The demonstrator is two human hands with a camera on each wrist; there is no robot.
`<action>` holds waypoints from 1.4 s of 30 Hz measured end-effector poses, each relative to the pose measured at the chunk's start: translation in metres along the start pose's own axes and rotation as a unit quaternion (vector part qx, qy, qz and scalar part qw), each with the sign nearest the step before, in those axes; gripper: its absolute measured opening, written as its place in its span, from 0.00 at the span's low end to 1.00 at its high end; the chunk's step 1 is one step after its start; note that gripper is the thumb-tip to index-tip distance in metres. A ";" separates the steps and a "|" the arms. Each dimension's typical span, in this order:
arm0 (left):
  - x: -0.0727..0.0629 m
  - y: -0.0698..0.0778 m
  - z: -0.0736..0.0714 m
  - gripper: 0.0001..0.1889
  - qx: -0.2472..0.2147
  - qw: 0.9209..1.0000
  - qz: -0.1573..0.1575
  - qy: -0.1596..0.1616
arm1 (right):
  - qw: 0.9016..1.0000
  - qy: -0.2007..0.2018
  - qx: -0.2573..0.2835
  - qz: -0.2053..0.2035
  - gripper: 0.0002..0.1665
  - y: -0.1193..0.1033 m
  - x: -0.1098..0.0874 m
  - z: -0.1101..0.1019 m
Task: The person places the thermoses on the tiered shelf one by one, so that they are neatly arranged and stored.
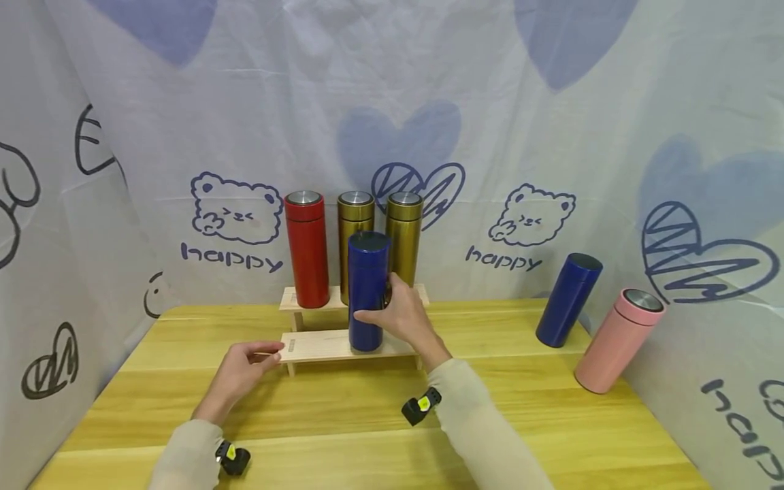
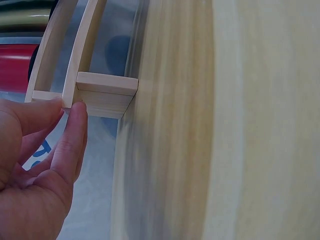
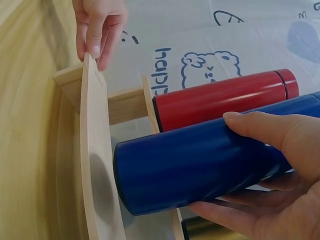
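My right hand point(image 1: 405, 314) grips a blue thermos bottle point(image 1: 366, 292) round its middle, thumb on one side and fingers on the other. The bottle's base is right at the lower board of a small two-step wooden rack point(image 1: 318, 346); in the right wrist view the blue bottle point(image 3: 170, 167) casts a shadow on that board. With thumb and fingertips my left hand point(image 1: 241, 367) pinches the left end of the lower board, as the left wrist view shows. On the upper step stand a red thermos point(image 1: 308, 255) and two gold thermoses point(image 1: 404, 235), partly hidden behind the blue one.
Over to the right, a second blue thermos point(image 1: 568, 299) and a pink thermos point(image 1: 618, 344) stand on the wooden table point(image 1: 343, 435). A white cloth point(image 1: 441, 61) printed with hearts and bears hangs behind the table and along its sides.
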State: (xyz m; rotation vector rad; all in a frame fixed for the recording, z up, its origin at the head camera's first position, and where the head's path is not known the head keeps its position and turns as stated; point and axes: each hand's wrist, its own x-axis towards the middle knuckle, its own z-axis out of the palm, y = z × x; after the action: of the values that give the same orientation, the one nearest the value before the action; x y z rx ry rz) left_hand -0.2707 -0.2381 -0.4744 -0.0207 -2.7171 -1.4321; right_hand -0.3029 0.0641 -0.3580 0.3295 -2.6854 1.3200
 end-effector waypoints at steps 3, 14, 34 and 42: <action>0.000 0.000 0.000 0.15 0.000 1.000 0.000 0.000 | 1.000 -0.005 -0.002 0.003 0.53 -0.003 0.000 0.003; -0.001 0.000 0.000 0.16 0.000 1.000 -0.003 0.002 | 1.000 -0.013 -0.009 0.003 0.54 -0.008 0.005 0.020; 0.000 -0.002 0.000 0.15 0.001 1.000 0.011 0.002 | 0.999 -0.014 -0.028 -0.019 0.53 -0.024 0.007 0.044; 0.001 -0.001 0.000 0.16 0.004 1.000 0.004 0.000 | 1.000 -0.018 -0.018 -0.015 0.49 -0.027 0.005 0.051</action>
State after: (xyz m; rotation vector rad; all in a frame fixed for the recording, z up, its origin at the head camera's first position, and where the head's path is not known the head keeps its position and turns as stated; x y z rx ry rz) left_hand -0.2713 -0.2382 -0.4750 -0.0304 -2.7201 -1.4185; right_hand -0.3023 0.0067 -0.3673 0.3924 -2.7185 1.2674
